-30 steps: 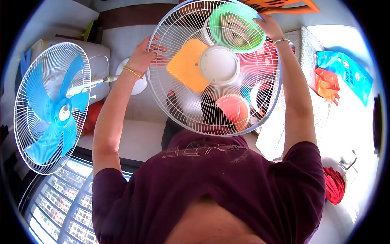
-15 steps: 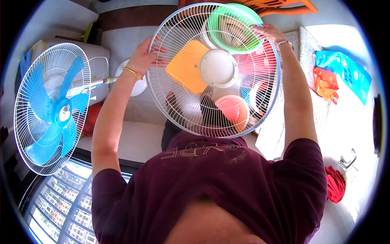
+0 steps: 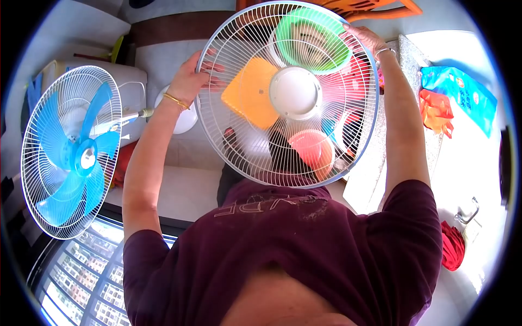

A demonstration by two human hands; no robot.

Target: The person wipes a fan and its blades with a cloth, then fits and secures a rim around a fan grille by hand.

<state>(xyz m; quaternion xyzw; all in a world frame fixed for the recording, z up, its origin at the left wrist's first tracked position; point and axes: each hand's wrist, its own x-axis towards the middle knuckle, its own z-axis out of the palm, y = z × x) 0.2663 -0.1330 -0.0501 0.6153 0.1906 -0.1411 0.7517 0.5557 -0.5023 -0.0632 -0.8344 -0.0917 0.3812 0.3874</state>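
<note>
A round white wire fan grille (image 3: 296,93) with a plain white centre disc is held up in front of my chest. My left hand (image 3: 202,73) grips its left rim, with fingers reaching across the wires. On the upper right rim, my right hand (image 3: 364,39) holds the edge, fingers bent over it. At the left stands a fan with blue blades (image 3: 84,155) and a wire guard behind them; neither hand touches it. Its white round base (image 3: 185,117) shows behind my left wrist.
Through the grille show a green basin (image 3: 326,57), a yellow-orange panel (image 3: 251,93) and a pink basin (image 3: 314,152). An orange chair (image 3: 380,12) stands at the top. Blue (image 3: 462,98) and orange (image 3: 435,111) bags lie right. A barred window (image 3: 89,271) is lower left.
The grille has shifted slightly down and right while staying in both hands. My right hand has shifted its hold along the upper right rim. The blue fan appears slightly lower.
</note>
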